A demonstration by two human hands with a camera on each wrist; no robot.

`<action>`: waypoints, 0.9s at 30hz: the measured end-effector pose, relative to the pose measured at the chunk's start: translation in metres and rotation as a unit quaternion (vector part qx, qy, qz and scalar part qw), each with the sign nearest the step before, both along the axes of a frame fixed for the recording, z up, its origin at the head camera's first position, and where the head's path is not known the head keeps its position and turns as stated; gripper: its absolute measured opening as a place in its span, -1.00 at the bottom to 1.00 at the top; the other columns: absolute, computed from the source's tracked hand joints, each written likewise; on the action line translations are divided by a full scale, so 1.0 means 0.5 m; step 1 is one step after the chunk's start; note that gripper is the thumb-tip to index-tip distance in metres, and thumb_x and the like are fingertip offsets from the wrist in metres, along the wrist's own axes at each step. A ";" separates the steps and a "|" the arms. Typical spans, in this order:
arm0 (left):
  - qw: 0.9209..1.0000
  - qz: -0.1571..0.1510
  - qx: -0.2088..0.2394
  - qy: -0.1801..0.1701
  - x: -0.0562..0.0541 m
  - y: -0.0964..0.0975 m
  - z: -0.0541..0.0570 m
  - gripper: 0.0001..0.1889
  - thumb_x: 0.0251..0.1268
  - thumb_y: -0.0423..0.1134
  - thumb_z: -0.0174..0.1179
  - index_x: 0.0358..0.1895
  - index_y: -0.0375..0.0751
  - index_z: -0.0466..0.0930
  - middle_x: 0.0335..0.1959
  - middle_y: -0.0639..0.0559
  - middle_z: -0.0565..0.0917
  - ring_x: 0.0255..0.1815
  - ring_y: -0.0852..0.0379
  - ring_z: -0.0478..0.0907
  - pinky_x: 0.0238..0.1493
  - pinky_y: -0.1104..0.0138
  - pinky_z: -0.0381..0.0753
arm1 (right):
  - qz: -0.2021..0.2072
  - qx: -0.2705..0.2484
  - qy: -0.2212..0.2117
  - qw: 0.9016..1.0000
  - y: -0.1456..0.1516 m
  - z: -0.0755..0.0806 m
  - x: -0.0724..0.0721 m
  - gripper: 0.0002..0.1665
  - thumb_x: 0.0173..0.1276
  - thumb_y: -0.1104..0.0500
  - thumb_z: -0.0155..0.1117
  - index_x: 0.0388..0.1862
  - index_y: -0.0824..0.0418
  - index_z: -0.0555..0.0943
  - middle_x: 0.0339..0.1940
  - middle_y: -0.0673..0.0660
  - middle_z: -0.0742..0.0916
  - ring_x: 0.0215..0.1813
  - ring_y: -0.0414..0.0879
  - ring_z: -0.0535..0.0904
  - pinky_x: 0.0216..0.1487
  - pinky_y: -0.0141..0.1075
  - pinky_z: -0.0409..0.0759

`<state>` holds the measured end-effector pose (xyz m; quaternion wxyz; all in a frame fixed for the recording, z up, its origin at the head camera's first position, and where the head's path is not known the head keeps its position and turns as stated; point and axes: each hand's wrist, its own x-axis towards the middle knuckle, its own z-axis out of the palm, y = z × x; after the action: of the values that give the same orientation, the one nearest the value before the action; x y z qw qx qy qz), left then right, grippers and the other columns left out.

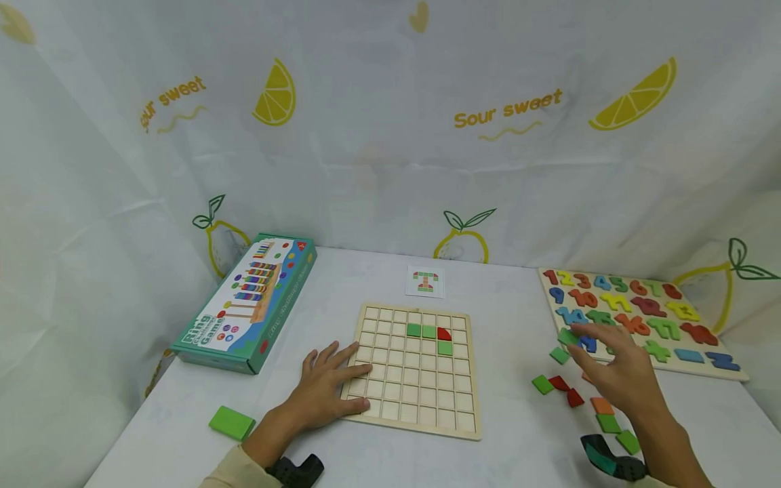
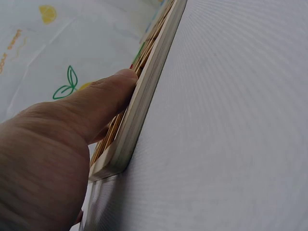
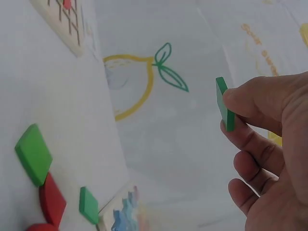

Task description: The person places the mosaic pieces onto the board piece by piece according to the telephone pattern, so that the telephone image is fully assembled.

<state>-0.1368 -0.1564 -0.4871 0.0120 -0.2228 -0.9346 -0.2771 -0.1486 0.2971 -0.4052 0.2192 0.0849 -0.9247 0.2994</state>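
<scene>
green tile in right grip

Tile in right hand: plain green. Grid board: pale wood colour, pattern of squares. Tiles on it: three green, one red. Card: white, figure of green, red, orange. Box: green sides, multicoloured top. Backdrop: white, yellow lemon print.

The grid board looks like pale plywood, with thin layers in its smooth edge. The green tile is smooth and matt; wood or plastic, I cannot tell. The box seems of printed cardboard, smooth on top. The curtain is a creased, soft sheet. The card looks like paper, and the sleeve is matt cloth.
</scene>
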 end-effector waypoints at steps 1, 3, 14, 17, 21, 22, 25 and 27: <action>1.000 -0.001 0.001 0.000 0.000 0.000 0.000 -0.33 0.06 0.32 0.27 0.24 0.11 0.58 0.47 0.00 0.22 0.47 -0.28 -0.04 0.26 -0.27 -0.25 | 0.005 0.001 0.008 1.000 -0.005 0.007 0.001 -0.56 0.17 0.39 0.42 0.07 0.36 0.61 0.01 0.37 0.63 0.15 0.32 0.39 -0.16 0.38 0.41; 1.000 -0.002 0.004 0.000 0.000 0.000 -0.001 -0.34 0.07 0.32 0.27 0.23 0.10 0.58 0.47 0.00 0.22 0.47 -0.28 -0.04 0.26 -0.28 -0.25 | 0.013 0.006 0.017 1.000 -0.016 0.021 0.003 -0.57 0.18 0.37 0.42 0.06 0.36 0.61 0.00 0.36 0.63 0.14 0.31 0.40 -0.19 0.37 0.44; 1.000 -0.001 0.006 -0.003 0.000 -0.001 -0.003 -0.36 0.08 0.29 0.28 0.22 0.09 0.59 0.47 -0.01 0.23 0.46 -0.29 -0.03 0.25 -0.28 -0.25 | 0.088 0.002 0.061 0.994 -0.088 0.078 -0.012 -0.56 0.14 0.38 0.45 0.04 0.29 0.63 -0.01 0.24 0.67 0.13 0.12 0.41 -0.03 -0.10 0.42; 1.000 0.001 0.005 -0.005 0.001 0.000 -0.003 -0.36 0.08 0.29 0.29 0.22 0.09 0.59 0.46 -0.01 0.23 0.46 -0.28 -0.03 0.25 -0.29 -0.25 | 0.108 0.003 0.084 0.991 -0.109 0.086 -0.022 -0.55 0.10 0.41 0.46 0.02 0.31 0.64 -0.04 0.19 0.68 0.10 0.05 0.44 -0.02 -0.40 0.34; 1.000 0.001 0.010 -0.005 0.002 0.001 -0.001 -0.36 0.07 0.27 0.30 0.22 0.09 0.59 0.46 -0.02 0.23 0.46 -0.29 -0.03 0.25 -0.28 -0.25 | 0.123 0.004 0.100 0.987 -0.137 0.097 -0.034 -0.55 0.07 0.41 0.47 -0.01 0.30 0.65 -0.05 0.15 0.69 0.10 0.02 0.46 0.00 -0.43 0.33; 1.000 0.001 0.010 -0.005 0.002 0.001 -0.001 -0.36 0.07 0.28 0.30 0.22 0.08 0.59 0.46 -0.02 0.23 0.46 -0.29 -0.03 0.25 -0.28 -0.25 | 0.126 0.002 0.100 0.987 -0.144 0.099 -0.036 -0.55 0.07 0.42 0.47 -0.01 0.29 0.65 -0.05 0.14 0.69 0.10 0.01 0.46 0.00 -0.40 0.35; 1.000 0.001 0.007 -0.006 0.001 0.001 0.000 -0.36 0.07 0.29 0.29 0.22 0.09 0.59 0.46 -0.01 0.23 0.46 -0.28 -0.03 0.25 -0.28 -0.25 | 0.140 -0.010 0.096 0.985 -0.164 0.105 -0.042 -0.56 0.08 0.42 0.46 0.00 0.30 0.65 -0.05 0.15 0.69 0.10 0.02 0.46 0.00 -0.23 0.40; 1.000 0.001 0.004 -0.006 0.001 0.001 0.000 -0.36 0.07 0.29 0.29 0.22 0.09 0.59 0.46 -0.01 0.23 0.46 -0.28 -0.03 0.25 -0.28 -0.25 | 0.152 -0.020 0.090 0.984 -0.178 0.108 -0.045 -0.58 0.11 0.42 0.44 0.00 0.30 0.65 -0.05 0.15 0.69 0.10 0.02 0.45 0.00 -0.11 0.42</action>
<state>-0.1362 -0.1560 -0.4870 0.0082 -0.2199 -0.9337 -0.2824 -0.1713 0.2081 -0.3514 0.2555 0.2464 -0.8714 0.3386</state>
